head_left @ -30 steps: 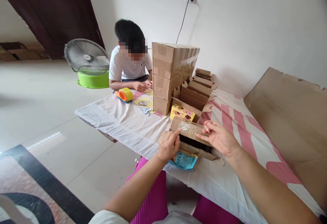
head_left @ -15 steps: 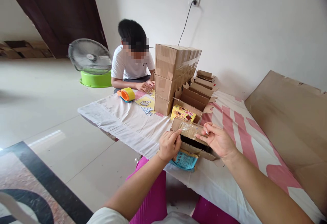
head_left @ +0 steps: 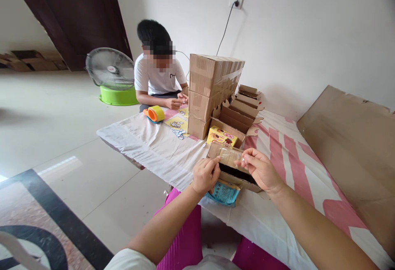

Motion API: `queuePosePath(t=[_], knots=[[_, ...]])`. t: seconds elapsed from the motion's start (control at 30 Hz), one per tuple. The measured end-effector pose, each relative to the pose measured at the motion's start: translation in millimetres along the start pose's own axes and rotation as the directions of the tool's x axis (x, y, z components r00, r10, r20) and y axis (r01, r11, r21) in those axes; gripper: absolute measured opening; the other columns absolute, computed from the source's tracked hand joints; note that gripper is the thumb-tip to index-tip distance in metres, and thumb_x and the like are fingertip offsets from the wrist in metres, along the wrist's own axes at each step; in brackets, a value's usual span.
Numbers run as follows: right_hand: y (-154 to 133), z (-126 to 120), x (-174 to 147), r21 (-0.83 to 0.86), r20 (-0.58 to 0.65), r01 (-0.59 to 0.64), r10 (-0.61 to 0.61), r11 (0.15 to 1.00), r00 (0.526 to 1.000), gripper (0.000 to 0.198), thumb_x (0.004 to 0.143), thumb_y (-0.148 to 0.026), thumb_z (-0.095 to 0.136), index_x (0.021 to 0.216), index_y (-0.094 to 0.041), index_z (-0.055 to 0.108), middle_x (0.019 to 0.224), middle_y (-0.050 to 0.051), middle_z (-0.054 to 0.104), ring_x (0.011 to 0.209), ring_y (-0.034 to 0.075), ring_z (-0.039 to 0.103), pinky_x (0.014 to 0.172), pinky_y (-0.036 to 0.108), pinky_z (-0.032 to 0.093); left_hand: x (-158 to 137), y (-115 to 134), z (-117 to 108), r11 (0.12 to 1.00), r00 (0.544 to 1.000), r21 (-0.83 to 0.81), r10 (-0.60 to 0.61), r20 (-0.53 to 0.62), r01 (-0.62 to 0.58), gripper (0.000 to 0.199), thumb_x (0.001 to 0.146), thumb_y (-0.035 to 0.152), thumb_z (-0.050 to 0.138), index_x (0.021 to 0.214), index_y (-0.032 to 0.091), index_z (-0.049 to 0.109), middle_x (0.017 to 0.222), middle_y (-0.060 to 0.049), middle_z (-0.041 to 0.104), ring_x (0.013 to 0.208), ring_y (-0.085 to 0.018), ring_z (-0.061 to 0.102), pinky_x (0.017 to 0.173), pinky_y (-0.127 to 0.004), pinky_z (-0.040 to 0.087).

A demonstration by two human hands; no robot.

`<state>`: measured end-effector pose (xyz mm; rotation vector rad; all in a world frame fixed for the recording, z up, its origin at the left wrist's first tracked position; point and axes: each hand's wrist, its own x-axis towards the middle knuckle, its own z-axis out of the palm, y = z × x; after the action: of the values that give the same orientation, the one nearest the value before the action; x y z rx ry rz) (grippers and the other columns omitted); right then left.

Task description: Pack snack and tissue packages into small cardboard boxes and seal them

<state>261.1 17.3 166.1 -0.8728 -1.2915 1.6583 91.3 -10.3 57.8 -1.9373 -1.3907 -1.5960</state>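
Open cardboard box (head_left: 242, 181) on tabletop (head_left: 154, 146), between left hand (head_left: 206, 175) and right hand (head_left: 261, 170).
Left hand: fingers curled at the left end of the flap (head_left: 226, 153); pinch cannot be determined. Right hand: fingertips pinch a small clear piece (head_left: 243, 160) above the right end. Yellow carton (head_left: 221, 137) behind, blue packet (head_left: 224, 195) in front. Box opens upward; long axis runs left to right, right end slightly nearer.

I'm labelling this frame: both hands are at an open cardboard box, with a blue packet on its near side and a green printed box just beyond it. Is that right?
The head view shows the printed box is yellow, not green. The rest holds: left hand and right hand are at an open cardboard box, with a blue packet on its near side.
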Motion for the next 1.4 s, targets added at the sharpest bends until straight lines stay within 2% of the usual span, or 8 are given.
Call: queuePosePath(t=[0.1, 0.2, 0.3, 0.4, 0.57, 0.97, 1.27, 1.4], knots=[[-3, 6, 6, 0.053, 0.042, 0.036, -0.039, 0.998, 0.998, 0.023, 0.074, -0.038, 0.075, 0.077, -0.022, 0.06, 0.063, -0.005, 0.053, 0.064, 0.013, 0.053, 0.074, 0.037, 0.054, -4, 5, 4, 0.996, 0.995, -0.042, 0.082, 0.056, -0.08, 0.019, 0.09, 0.014, 0.049, 0.101, 0.017, 0.064, 0.068, -0.003, 0.067, 0.061, -0.016, 0.062, 0.061, -0.029, 0.05], [-12, 1, 9, -0.258, 0.024, 0.241, -0.243, 0.936, 0.97, 0.014, 0.084, -0.037, 0.065, 0.084, -0.023, 0.061, 0.07, -0.003, 0.056, 0.069, 0.015, 0.055, 0.076, 0.037, 0.052, -7, 6, 5, 0.997, 0.998, -0.061, 0.052, 0.04, -0.049, 0.02, 0.089, 0.012, 0.049, 0.103, 0.017, 0.063, 0.071, -0.003, 0.069, 0.063, -0.016, 0.064, 0.062, -0.029, 0.051], [-23, -20, 7, -0.722, 0.198, 0.451, -0.468, 0.525, 0.861, 0.011, 0.09, -0.031, 0.058, 0.093, -0.023, 0.064, 0.087, 0.003, 0.062, 0.082, 0.019, 0.059, 0.079, 0.038, 0.05, -9, 4, 5, 0.995, 0.997, -0.081, 0.057, 0.041, -0.054, 0.021, 0.089, 0.012, 0.05, 0.105, 0.017, 0.062, 0.072, -0.004, 0.069, 0.065, -0.017, 0.064, 0.063, -0.03, 0.052], [-26, -44, 1, -0.815, 0.512, 0.575, -0.377, 0.072, 0.772, 0.023, 0.091, -0.02, 0.053, 0.11, -0.024, 0.065, 0.094, 0.006, 0.06, 0.089, 0.021, 0.058, 0.082, 0.039, 0.05, -9, 2, 4, 0.994, 0.997, -0.097, 0.058, 0.054, -0.053, 0.022, 0.089, 0.012, 0.05, 0.107, 0.017, 0.062, 0.073, -0.004, 0.07, 0.066, -0.017, 0.065, 0.065, -0.03, 0.053], [-17, -60, -4, -0.711, 0.703, 0.648, -0.242, -0.274, 0.669, 0.026, 0.095, -0.018, 0.047, 0.106, -0.025, 0.07, 0.08, 0.005, 0.055, 0.077, 0.02, 0.05, 0.07, 0.036, 0.045, -8, 2, 6, 0.995, 0.998, -0.095, 0.041, 0.057, -0.036, 0.024, 0.089, 0.014, 0.048, 0.106, 0.018, 0.064, 0.073, -0.004, 0.07, 0.065, -0.016, 0.065, 0.064, -0.03, 0.052], [-10, -49, 24, -0.343, 0.923, 0.801, -0.017, -0.49, 0.385, 0.03, 0.095, -0.011, 0.036, 0.092, -0.018, 0.065, 0.098, 0.01, 0.062, 0.092, 0.022, 0.05, 0.089, 0.04, 0.044, -9, 2, 7, 0.997, 0.997, -0.076, 0.026, 0.076, -0.02, 0.022, 0.09, 0.014, 0.047, 0.105, 0.018, 0.064, 0.074, -0.005, 0.07, 0.066, -0.016, 0.065, 0.065, -0.03, 0.052], [-8, -40, 23, -0.502, 0.798, 0.712, 0.055, -0.49, 0.6, 0.022, 0.085, -0.007, 0.042, 0.092, -0.011, 0.062, 0.098, 0.016, 0.057, 0.088, 0.025, 0.048, 0.074, 0.037, 0.048, -7, 3, 7, 0.997, 0.998, -0.078, 0.01, 0.06, -0.005, 0.021, 0.089, 0.015, 0.049, 0.104, 0.018, 0.064, 0.076, -0.004, 0.071, 0.069, -0.017, 0.068, 0.067, -0.03, 0.054], [-19, -39, 21, -0.606, 0.751, 0.721, 0.056, -0.336, 0.658, 0.018, 0.086, -0.009, 0.047, 0.092, -0.014, 0.064, 0.1, 0.013, 0.058, 0.089, 0.023, 0.052, 0.076, 0.036, 0.049, -8, 3, 5, 0.996, 0.997, -0.085, 0.018, 0.075, -0.012, 0.022, 0.089, 0.015, 0.049, 0.104, 0.018, 0.064, 0.076, -0.005, 0.071, 0.069, -0.017, 0.067, 0.067, -0.03, 0.054]])
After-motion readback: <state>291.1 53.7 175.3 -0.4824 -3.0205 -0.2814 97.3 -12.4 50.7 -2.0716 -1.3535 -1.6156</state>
